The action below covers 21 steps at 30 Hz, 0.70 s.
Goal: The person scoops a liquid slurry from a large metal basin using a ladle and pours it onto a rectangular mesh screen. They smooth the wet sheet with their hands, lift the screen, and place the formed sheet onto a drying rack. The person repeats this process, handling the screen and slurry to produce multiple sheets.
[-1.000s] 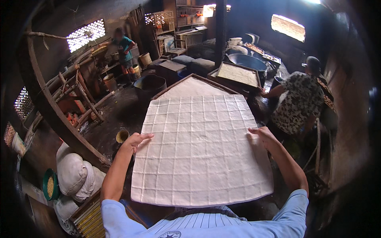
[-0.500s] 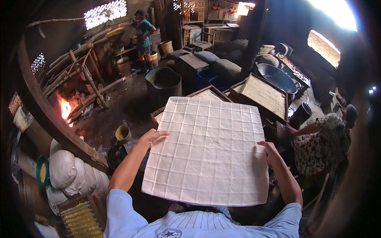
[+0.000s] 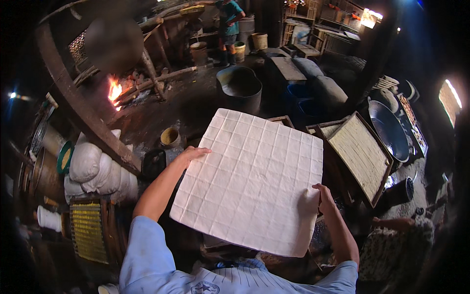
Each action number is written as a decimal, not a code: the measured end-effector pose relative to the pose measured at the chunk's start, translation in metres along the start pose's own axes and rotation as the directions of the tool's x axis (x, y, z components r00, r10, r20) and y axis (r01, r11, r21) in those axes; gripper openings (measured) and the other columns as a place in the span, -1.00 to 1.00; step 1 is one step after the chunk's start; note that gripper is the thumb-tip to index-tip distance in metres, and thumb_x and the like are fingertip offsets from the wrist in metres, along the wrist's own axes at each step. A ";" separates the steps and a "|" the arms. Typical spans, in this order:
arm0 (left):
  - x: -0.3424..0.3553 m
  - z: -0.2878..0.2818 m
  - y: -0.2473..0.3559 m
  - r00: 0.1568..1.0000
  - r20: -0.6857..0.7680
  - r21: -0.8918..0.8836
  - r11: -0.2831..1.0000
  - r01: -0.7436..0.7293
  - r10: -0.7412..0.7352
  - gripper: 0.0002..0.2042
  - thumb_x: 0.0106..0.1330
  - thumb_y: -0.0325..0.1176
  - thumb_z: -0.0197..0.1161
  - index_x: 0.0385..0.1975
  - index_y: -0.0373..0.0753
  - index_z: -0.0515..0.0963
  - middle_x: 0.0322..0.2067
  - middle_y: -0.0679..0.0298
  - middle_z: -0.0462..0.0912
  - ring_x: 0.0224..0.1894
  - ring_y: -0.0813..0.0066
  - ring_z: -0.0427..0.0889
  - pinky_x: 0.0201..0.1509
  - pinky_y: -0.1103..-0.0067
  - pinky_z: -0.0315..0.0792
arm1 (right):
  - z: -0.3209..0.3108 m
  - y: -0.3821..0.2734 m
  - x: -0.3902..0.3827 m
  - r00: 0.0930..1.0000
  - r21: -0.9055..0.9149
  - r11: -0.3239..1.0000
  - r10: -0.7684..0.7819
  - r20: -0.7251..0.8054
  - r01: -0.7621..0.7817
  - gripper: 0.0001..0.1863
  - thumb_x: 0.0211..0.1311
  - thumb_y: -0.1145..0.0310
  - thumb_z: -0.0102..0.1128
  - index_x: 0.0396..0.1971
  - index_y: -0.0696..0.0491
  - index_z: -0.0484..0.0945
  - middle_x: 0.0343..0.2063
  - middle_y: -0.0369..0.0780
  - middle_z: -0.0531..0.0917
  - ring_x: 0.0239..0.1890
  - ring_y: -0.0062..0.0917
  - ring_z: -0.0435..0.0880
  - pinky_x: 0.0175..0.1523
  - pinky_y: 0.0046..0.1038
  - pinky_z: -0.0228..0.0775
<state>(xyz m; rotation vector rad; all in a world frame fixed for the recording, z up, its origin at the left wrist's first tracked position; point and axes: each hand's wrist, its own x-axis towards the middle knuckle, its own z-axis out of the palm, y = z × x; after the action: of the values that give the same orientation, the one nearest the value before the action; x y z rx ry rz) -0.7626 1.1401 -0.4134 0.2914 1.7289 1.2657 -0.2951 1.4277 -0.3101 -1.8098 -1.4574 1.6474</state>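
Note:
A large, square white slab with a grid of lines across its face is held out in front of my body, slightly turned, its right side lower. My left hand grips its left edge, thumb on top and fingers hidden underneath. On the opposite edge my right hand is closed in the same way. Past the slab's far right corner lies a wooden-framed tray with a pale, lined surface. Another wooden frame peeks out behind the slab, mostly covered by it.
An open fire burns at the far left, beyond a slanting beam. White sacks are piled left. A big metal vat stands ahead, a wide pan at right. One person stands far back; another is at right.
My view has swung left and downward, so the surroundings sit further right and higher. The slab has turned clockwise in the picture and shifted a little left, both hands still on it.

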 end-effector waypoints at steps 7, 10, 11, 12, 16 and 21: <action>0.011 0.018 -0.027 0.999 -0.042 0.059 0.998 -0.013 0.015 -0.17 -0.18 0.14 0.42 0.08 -0.33 0.45 0.22 0.04 0.32 0.34 0.18 0.15 0.31 0.14 0.05 | -0.022 0.028 0.048 0.997 -0.086 0.996 -0.017 0.069 0.023 -0.71 -0.11 0.18 0.20 -0.44 0.08 0.51 -0.54 -0.20 0.57 -0.49 -0.36 0.55 -0.31 -0.36 0.44; 0.012 0.004 -0.038 1.000 -0.031 -0.043 0.999 -0.001 0.000 -0.13 -0.16 0.14 0.41 0.12 -0.36 0.39 0.23 0.01 0.29 0.33 0.17 0.17 0.31 0.23 0.10 | -0.004 0.021 0.022 0.946 0.201 0.979 -0.032 0.324 -0.036 -0.66 -0.04 0.19 0.14 -0.32 0.12 0.51 -0.43 -0.19 0.61 -0.35 -0.35 0.60 -0.17 -0.38 0.47; 0.008 -0.008 -0.052 0.996 -0.089 -0.049 0.999 -0.022 0.017 -0.11 -0.15 0.14 0.40 0.15 -0.37 0.35 0.23 0.00 0.30 0.32 0.18 0.19 0.30 0.27 0.12 | 0.002 0.029 0.032 0.945 0.181 0.983 -0.041 0.325 -0.019 -0.66 -0.03 0.19 0.13 -0.31 0.12 0.51 -0.43 -0.20 0.61 -0.35 -0.36 0.61 -0.17 -0.38 0.47; 0.005 -0.005 -0.057 0.993 -0.114 -0.057 0.997 -0.048 0.042 -0.10 -0.14 0.14 0.40 0.17 -0.38 0.32 0.22 -0.01 0.30 0.31 0.18 0.21 0.29 0.31 0.15 | -0.009 0.037 0.046 0.951 0.168 0.986 -0.066 0.301 0.015 -0.66 -0.01 0.19 0.12 -0.30 0.13 0.52 -0.43 -0.20 0.61 -0.34 -0.37 0.61 -0.17 -0.37 0.48; -0.039 -0.009 -0.061 0.913 -0.289 -0.027 0.951 -0.309 0.288 -0.07 -0.05 0.10 0.36 0.24 -0.40 0.19 0.13 -0.05 0.41 0.19 0.22 0.39 0.21 0.47 0.28 | -0.059 0.043 0.109 0.967 0.159 0.981 -0.144 0.210 0.112 -0.81 0.02 0.17 0.14 -0.42 -0.07 0.51 -0.57 -0.33 0.52 -0.49 -0.51 0.53 -0.39 -0.44 0.40; -0.095 -0.027 -0.226 0.683 -0.699 -0.256 0.818 -0.515 0.211 -0.53 0.15 -0.18 0.30 -0.01 -0.34 0.44 -0.14 0.13 0.60 -0.10 0.41 0.58 0.02 0.54 0.41 | -0.105 -0.048 0.154 0.678 -0.209 0.670 -0.734 -0.040 0.713 -0.87 0.12 0.21 0.05 -0.45 -0.08 0.48 -0.57 -0.35 0.44 -0.49 -0.56 0.45 -0.49 -0.50 0.27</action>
<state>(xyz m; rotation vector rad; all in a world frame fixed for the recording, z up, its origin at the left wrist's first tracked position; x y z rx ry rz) -0.6615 0.9621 -0.5517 -0.0925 1.9232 2.2279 -0.2522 1.6146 -0.3295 -1.0944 -1.9633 0.9946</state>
